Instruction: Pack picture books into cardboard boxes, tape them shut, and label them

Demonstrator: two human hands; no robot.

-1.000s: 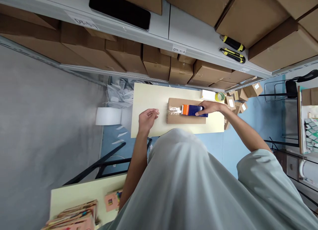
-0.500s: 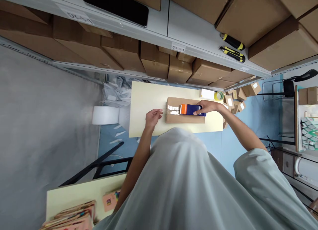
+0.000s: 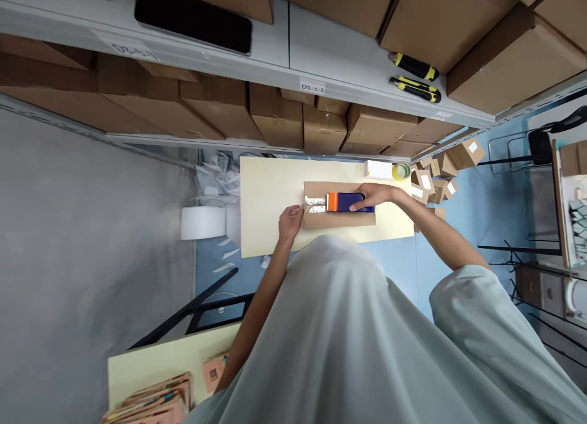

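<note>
On the table lies a closed cardboard box point(image 3: 339, 221), with shiny clear tape point(image 3: 315, 205) along the left part of its top. My right hand point(image 3: 372, 196) grips a dark blue and orange tape dispenser point(image 3: 343, 202), whose orange end points left and lies over the box top. The tape runs left from that end. At the box's left edge is my left hand point(image 3: 290, 221), its fingers curled together beside the tape's end. Whatever those fingertips may hold is too small to make out.
Behind the box, a small white box point(image 3: 378, 169) and a tape roll point(image 3: 402, 171) sit on the pale yellow table point(image 3: 266, 192). A shelf point(image 3: 275, 69) with cartons, a black phone point(image 3: 192, 19) and two utility knives point(image 3: 415, 79) overhangs the back. Small cartons point(image 3: 426, 182) are piled at right.
My left hand has moved right, up to the box's left edge. My right hand keeps the tape dispenser at about the same spot over the box. The whole view has shifted slightly.
</note>
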